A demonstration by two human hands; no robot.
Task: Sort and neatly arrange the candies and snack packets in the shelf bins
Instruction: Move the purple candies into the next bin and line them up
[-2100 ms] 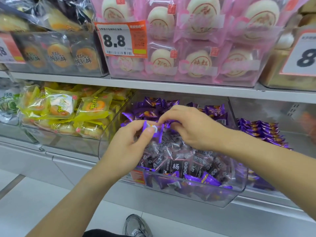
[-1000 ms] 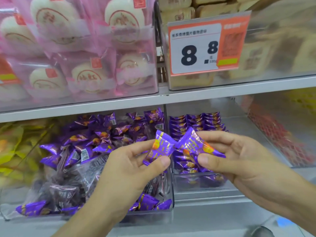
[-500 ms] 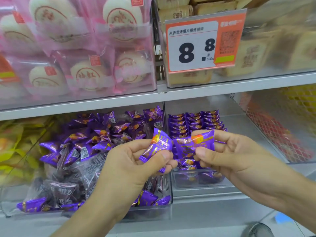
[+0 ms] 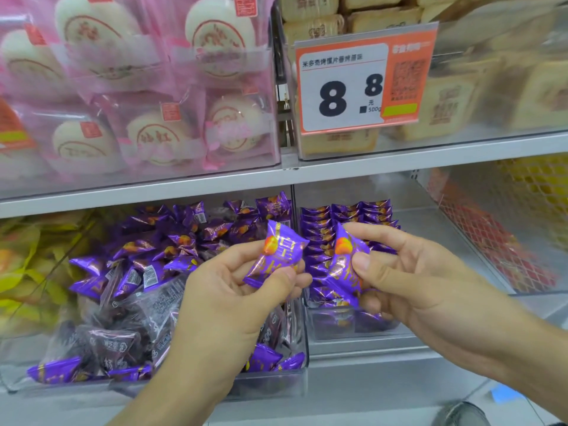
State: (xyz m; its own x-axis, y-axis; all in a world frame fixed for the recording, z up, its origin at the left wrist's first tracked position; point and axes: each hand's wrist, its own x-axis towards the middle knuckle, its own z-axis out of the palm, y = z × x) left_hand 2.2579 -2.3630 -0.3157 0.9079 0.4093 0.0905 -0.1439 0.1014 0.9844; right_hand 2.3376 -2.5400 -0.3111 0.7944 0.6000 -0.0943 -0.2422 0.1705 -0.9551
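Note:
My left hand (image 4: 233,299) pinches a purple candy packet (image 4: 273,253) with an orange fruit picture, held upright in front of the lower shelf. My right hand (image 4: 408,281) grips a second purple candy packet (image 4: 344,265) of the same kind, close beside the first. Behind my left hand a clear bin (image 4: 270,385) holds a loose heap of purple candies mixed with dark wrapped snacks (image 4: 129,333). Behind my right hand a second clear bin (image 4: 347,330) holds purple candies stacked in neat rows (image 4: 347,216).
The upper shelf carries pink-wrapped round pastries (image 4: 147,87) and beige cakes behind an orange price tag (image 4: 359,87) reading 8.8. Yellow packets (image 4: 27,265) fill the bin at far left. A clear bin (image 4: 491,241) with red and yellow goods behind it stands at right.
The view swung right from the mixed bin to the neat bin. Both hands lifted one purple candy each; since half a second ago the right one turned from sideways to upright.

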